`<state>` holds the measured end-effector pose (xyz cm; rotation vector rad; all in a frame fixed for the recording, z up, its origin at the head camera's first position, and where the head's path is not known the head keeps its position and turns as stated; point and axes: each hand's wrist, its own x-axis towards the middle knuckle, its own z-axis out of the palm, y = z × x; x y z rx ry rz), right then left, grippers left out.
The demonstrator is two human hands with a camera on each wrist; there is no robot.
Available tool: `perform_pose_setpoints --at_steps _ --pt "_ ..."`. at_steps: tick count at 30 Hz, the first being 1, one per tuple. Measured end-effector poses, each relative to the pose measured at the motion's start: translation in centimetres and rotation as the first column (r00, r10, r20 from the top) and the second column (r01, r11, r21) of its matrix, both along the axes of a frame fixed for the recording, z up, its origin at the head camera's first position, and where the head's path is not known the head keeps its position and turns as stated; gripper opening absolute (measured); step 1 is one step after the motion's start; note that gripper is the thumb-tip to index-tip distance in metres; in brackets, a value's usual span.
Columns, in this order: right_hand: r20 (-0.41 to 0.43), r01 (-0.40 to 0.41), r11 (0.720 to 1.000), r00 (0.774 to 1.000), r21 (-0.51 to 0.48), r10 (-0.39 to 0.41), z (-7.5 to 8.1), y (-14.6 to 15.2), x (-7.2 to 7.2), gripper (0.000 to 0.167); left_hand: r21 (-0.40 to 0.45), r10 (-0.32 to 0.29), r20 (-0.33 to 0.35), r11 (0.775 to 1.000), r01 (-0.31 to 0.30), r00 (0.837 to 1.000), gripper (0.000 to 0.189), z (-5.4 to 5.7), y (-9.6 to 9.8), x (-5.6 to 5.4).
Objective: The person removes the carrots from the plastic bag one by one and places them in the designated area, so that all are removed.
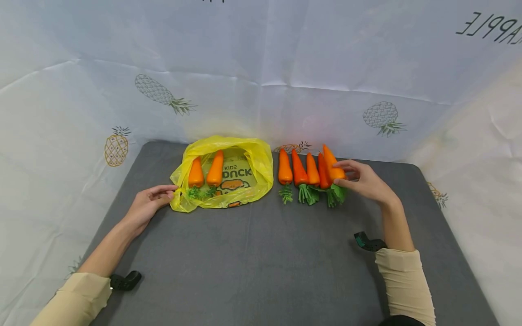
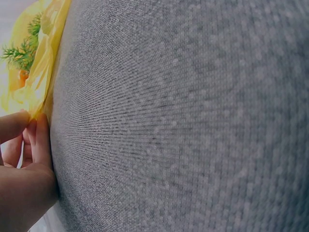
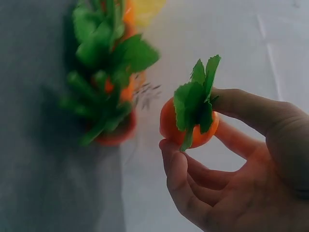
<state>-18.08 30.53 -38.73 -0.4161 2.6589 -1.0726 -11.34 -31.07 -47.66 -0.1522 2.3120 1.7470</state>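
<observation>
A yellow plastic bag (image 1: 261,181) with printed lettering lies open-mouthed on the table, and inside it two orange carrots (image 1: 215,170) with feathery green tops lie side by side. At its left edge, my left hand (image 1: 148,203) pinches the bag's rim between thumb and fingers; the left wrist view shows the gathered plastic (image 2: 41,92) at the fingertips. My right hand (image 1: 363,181) grips a carrot (image 1: 329,158) near its thick end, raised off the table. In the right wrist view this carrot (image 3: 169,118) shows leafy green tops between thumb and fingers.
Several more carrots (image 1: 285,167) stand in a row to the right of the bag, tops toward me. The grey table (image 1: 253,262) backs onto a white pineapple-print cloth (image 1: 228,108). Each wrist carries a black camera mount (image 1: 369,242).
</observation>
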Motion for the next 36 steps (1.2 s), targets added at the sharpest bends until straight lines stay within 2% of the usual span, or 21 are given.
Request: perform_pose_setpoints --at_steps 8,16,23,29,36 --pt "0.054 0.02 1.0 0.998 0.021 -0.021 -1.9 1.6 -0.5 0.052 -0.005 -0.006 -0.006 1.0 0.006 1.0 0.051 0.2 0.0 0.0" --pt "0.052 0.019 1.0 0.998 0.023 -0.02 -3.6 2.4 -1.0 0.05 -0.008 -0.006 -0.002 1.0 0.006 1.0 0.051 0.1 0.0 0.0" --pt "0.05 -0.018 1.0 0.999 -0.001 0.018 -4.7 2.9 -1.5 0.05 -0.013 -0.002 -0.006 1.0 0.002 1.0 0.051 0.1 0.0 0.0" --pt "0.067 -0.033 0.999 0.997 -0.02 0.034 -5.1 2.9 -1.5 0.05 -0.019 -0.002 -0.014 1.0 0.002 1.0 0.05 0.1 0.1 0.0" --pt "0.051 -0.015 1.0 0.999 0.012 0.014 -4.6 2.6 -1.1 0.051 -0.017 -0.007 -0.014 1.0 0.007 1.0 0.05 0.2 0.1 0.0"
